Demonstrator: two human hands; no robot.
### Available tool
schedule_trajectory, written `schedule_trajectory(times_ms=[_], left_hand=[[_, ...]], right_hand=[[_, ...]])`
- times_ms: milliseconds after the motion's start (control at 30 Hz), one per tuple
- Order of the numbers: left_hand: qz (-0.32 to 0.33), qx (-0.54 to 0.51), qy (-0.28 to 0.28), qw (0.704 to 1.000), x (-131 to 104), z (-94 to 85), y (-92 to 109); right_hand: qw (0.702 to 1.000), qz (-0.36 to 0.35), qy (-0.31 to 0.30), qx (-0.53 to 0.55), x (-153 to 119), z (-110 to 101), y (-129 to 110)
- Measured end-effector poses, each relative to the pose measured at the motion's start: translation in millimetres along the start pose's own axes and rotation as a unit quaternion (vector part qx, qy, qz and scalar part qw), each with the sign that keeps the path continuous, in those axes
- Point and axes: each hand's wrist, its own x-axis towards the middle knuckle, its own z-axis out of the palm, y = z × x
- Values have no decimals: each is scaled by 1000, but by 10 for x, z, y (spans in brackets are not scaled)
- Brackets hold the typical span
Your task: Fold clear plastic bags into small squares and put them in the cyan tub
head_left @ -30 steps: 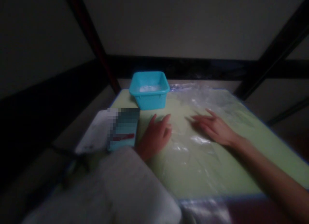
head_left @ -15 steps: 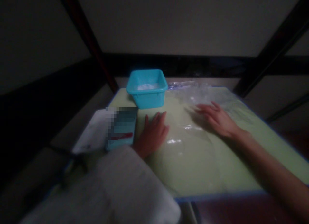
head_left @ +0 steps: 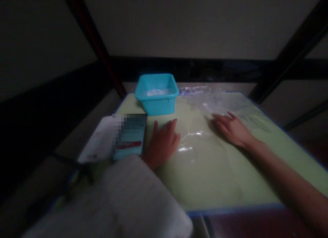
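A clear plastic sheet or bag (head_left: 205, 166) lies flat on the pale yellow-green tabletop (head_left: 284, 159), its edges hard to make out. My left hand (head_left: 164, 144) rests palm down at its left side, fingers spread, holding nothing. Over on the right, my right hand (head_left: 232, 128) is low above or on the table with its fingers stretched out and nothing in them. More crumpled clear plastic (head_left: 217, 99) spreads behind the right hand.
A turquoise plastic basin (head_left: 160, 106) with whitish contents stands at the back. Left of my left hand lie a blurred-out flat teal item (head_left: 132, 137) with a red mark and a white sheet (head_left: 98, 139). A wall rises behind the table.
My right hand has shifted slightly to the right and lower, fingers still stretched out. The left hand stays nearly in place.
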Motion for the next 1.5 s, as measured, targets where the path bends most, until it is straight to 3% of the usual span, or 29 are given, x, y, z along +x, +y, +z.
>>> schedule_trajectory(times_ms=[200,400,600,833,1033,1233,1367,1500], left_hand=[[-12,1,-8,1000,9,28,-6],[16,-49,8,999,7,-27,37],[-14,-54,17,998,16,4,25],[-42,-33,-13,998,31,6,48],[-39,17,-13,999,46,37,21],[-48,50,-7,998,45,72,-16],[-12,26,-12,1000,45,69,-39],[40,13,-21,999,38,95,-82]], right_hand=[[1000,-7,3,16,12,74,-19],[995,-43,-2,95,75,-7,-190],[991,-83,-63,83,391,-36,-382],[990,-103,-62,79,641,4,-389],[986,-133,-57,82,476,-31,-383],[973,-194,-51,112,192,-33,-527],[949,-278,-43,142,35,-48,-682],[905,-370,-75,198,-63,-86,-879]])
